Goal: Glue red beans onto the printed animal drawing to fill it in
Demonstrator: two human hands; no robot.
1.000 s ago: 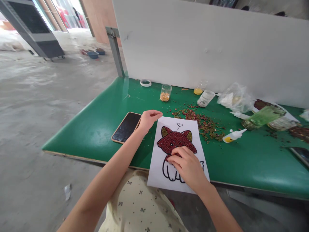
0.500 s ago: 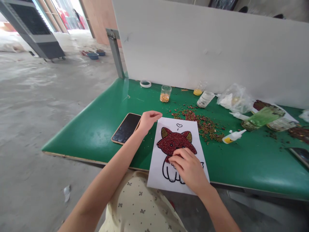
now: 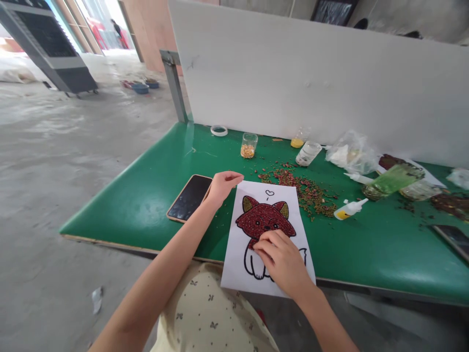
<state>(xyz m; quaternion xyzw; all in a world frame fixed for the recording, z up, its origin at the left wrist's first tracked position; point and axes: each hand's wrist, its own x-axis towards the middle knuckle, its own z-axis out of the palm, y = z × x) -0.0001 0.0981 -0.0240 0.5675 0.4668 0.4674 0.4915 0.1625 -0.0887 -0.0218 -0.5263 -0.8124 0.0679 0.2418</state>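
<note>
Right hand (image 3: 280,256): you hold fingertips bunched over the fox drawing (image 3: 260,217); contents can't be told.
Left hand (image 3: 222,187): by the far-left corner of the sheet (image 3: 231,271), grip unclear.
Sheet: overhanging the near edge of your table (image 3: 128,195).
Seeds (image 3: 309,193): right, far side.

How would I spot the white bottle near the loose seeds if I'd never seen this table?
On the green table, find the white sheet with the red animal picture, then the loose seeds by its upper right corner. Just right of those seeds lies the white bottle. Its yellow patch and pointed nozzle aimed rightward set it apart from the clear jar farther back.
</note>
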